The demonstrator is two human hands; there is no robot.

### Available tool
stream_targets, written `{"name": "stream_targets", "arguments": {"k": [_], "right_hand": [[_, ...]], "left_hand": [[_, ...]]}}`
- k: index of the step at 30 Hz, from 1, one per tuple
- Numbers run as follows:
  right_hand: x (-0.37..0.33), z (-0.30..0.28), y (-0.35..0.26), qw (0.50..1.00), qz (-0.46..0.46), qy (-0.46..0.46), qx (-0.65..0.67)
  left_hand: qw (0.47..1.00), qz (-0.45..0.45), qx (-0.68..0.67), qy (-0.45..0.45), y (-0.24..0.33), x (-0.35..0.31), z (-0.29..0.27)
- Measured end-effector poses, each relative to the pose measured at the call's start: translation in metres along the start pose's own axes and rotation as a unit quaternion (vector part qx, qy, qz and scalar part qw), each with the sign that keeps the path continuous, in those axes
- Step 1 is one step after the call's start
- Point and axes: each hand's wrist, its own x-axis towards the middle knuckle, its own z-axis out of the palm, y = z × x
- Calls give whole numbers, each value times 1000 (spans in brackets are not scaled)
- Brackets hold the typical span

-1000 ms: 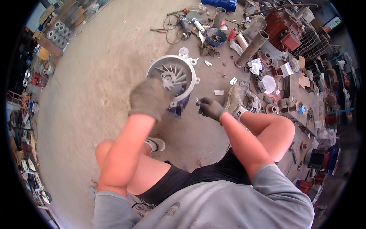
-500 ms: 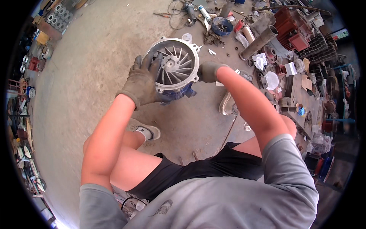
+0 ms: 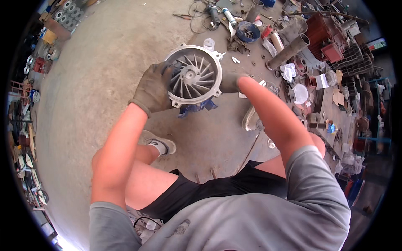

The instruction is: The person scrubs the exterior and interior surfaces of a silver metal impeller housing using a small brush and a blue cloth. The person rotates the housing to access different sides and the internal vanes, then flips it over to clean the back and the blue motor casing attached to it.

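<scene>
A round bare-metal housing (image 3: 215, 67) with bolt lugs on its rim stands in front of me, tilted a little so its open face is toward me. Inside sits a bladed impeller (image 3: 190, 75) with curved fins round a central hub. The lower part (image 3: 197, 108) beneath the rim is blue. My left hand (image 3: 155, 85), in a dark work glove, wraps over the left side of the rim, its fingertips reaching in by the blades and its thumb out of sight. At the right side is my gloved right hand (image 3: 229, 82), against or just beside the housing; its fingers are hidden.
An angle grinder (image 3: 213, 14) with its cord, a sealant tube (image 3: 229, 16) and a blue tub (image 3: 248, 32) of small parts lie beyond. To the right are a steel pipe (image 3: 289, 52) and cluttered scrap. My shoes (image 3: 167, 145) flank the housing.
My left hand's fingers were spread over the blades and are now drawn closer together at the rim. The whole view has shifted slightly; my right hand stays at the right side.
</scene>
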Motion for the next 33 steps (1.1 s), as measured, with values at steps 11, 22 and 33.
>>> {"name": "stream_targets", "arguments": {"k": [11, 22, 33], "right_hand": [[-46, 84, -45, 903, 208, 79, 367], [6, 174, -63, 638, 173, 213, 719], [-35, 88, -14, 938, 110, 134, 301]], "left_hand": [[997, 4, 54, -45, 1, 7, -7], [995, 5, 51, -79, -2, 12, -4], [997, 33, -62, -17, -14, 10, 13]]}}
